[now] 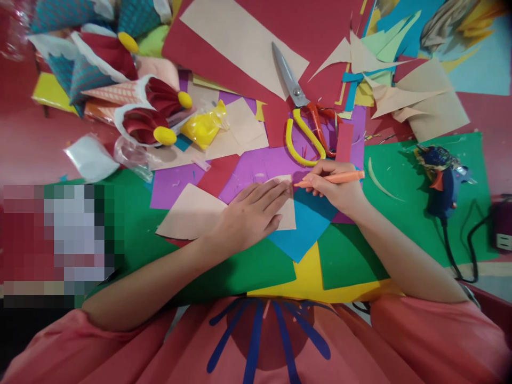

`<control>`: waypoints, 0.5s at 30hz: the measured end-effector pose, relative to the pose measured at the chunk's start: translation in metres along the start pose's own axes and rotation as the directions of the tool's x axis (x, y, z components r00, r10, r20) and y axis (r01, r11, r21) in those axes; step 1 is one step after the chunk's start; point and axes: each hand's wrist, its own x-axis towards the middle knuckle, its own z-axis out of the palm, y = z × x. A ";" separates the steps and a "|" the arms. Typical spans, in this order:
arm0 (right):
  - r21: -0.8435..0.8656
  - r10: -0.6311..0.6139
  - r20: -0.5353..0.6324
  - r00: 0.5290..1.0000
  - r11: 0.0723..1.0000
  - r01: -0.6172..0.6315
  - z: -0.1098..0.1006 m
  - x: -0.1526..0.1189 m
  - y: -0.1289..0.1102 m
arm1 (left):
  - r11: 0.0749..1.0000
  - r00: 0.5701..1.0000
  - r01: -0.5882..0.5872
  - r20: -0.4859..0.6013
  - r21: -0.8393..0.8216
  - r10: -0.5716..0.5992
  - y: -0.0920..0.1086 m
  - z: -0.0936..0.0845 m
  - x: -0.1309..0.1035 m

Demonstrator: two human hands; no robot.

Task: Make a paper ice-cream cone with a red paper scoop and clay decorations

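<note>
My left hand [256,210] lies flat, fingers stretched out, over the right part of a cream paper piece [192,213] with a curved left edge. In my right hand [334,184] is an orange pen [344,177], gripped between thumb and fingers. Its tip points left, close to the paper's right end and my left fingertips. I cannot tell whether the tip touches the paper. Beneath lie a blue sheet [310,229] and a purple sheet [256,160]. Just beyond my right hand rest scissors [298,93] with one yellow and one red handle, their blades pointing away.
Several decorated paper cones [120,93] are heaped at the far left, near a yellow packet [206,125]. Cream paper offcuts [400,98] lie at the far right. A blue glue gun [442,184] with a black cord rests on green sheets [400,213] to the right.
</note>
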 end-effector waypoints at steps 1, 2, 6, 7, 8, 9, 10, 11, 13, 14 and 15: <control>0.024 0.017 -0.010 1.000 1.000 -0.017 0.000 0.000 0.001 | 1.000 1.000 -0.001 0.008 -0.003 0.001 -0.001 0.000 0.000; 0.047 0.029 -0.029 0.999 0.999 -0.027 0.000 -0.001 0.001 | 1.000 1.000 -0.002 0.015 -0.009 0.002 -0.001 0.000 -0.001; 0.071 -0.015 -0.080 0.997 0.997 0.021 0.000 -0.004 0.004 | 1.000 1.000 0.016 0.004 -0.021 -0.015 -0.005 0.002 -0.002; 0.056 -0.031 -0.067 0.997 0.998 0.035 0.000 -0.004 0.004 | 0.999 1.000 0.027 -0.001 -0.018 -0.027 -0.005 0.003 -0.002; 0.037 -0.045 -0.048 0.998 0.998 0.047 0.000 -0.005 0.004 | 0.999 0.999 0.038 -0.003 -0.016 -0.038 -0.005 0.003 -0.002; 0.018 -0.056 -0.027 0.998 0.998 0.056 0.000 -0.005 0.004 | 0.999 0.999 0.047 0.000 -0.015 -0.047 -0.005 0.003 -0.002; 0.000 -0.062 -0.012 0.998 0.998 0.062 0.000 -0.005 0.004 | 0.998 0.999 0.054 0.006 -0.013 -0.054 -0.005 0.003 -0.002; -0.014 -0.065 -0.002 0.998 0.998 0.065 0.000 -0.004 0.003 | 0.998 0.998 0.058 0.011 -0.011 -0.057 -0.005 0.002 -0.001; -0.031 -0.063 0.005 0.998 0.998 0.063 0.000 -0.004 0.002 | 0.999 0.999 0.052 0.017 0.003 -0.052 -0.004 0.001 -0.001; -0.035 -0.062 0.007 0.998 0.997 0.062 0.001 -0.004 0.002 | 0.999 0.999 0.049 0.017 0.014 -0.049 -0.004 0.001 -0.001; -0.039 -0.063 0.009 0.998 0.997 0.063 0.001 -0.004 0.001 | 0.999 0.999 0.047 0.014 0.025 -0.047 -0.004 0.000 0.000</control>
